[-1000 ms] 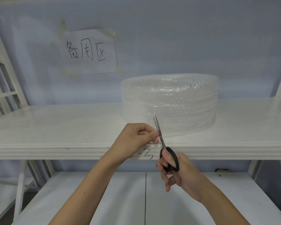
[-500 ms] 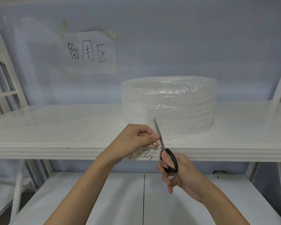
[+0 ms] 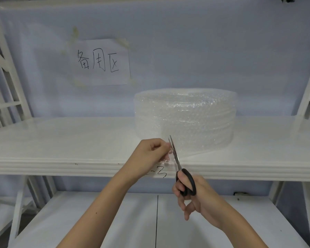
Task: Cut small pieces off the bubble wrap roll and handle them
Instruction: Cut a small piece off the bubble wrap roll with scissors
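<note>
A wide clear bubble wrap roll (image 3: 186, 117) lies flat on the white shelf (image 3: 61, 140), its loose end reaching the shelf's front edge. My left hand (image 3: 150, 154) pinches the free end of the bubble wrap strip (image 3: 170, 156) between thumb and fingers. My right hand (image 3: 191, 194) grips black-handled scissors (image 3: 177, 161). Their blades point up and away, nearly closed, and lie across the strip right beside my left fingertips.
A paper sign (image 3: 100, 62) with handwritten characters is taped to the pale blue back wall. A lower white shelf (image 3: 115, 221) lies under my arms. White frame posts (image 3: 7, 68) stand at both sides. Handwriting marks the shelf's front edge (image 3: 159, 173).
The scissors have stayed across the strip with the blades a little more closed. Both hands hold almost the same place; the view has shifted slightly.
</note>
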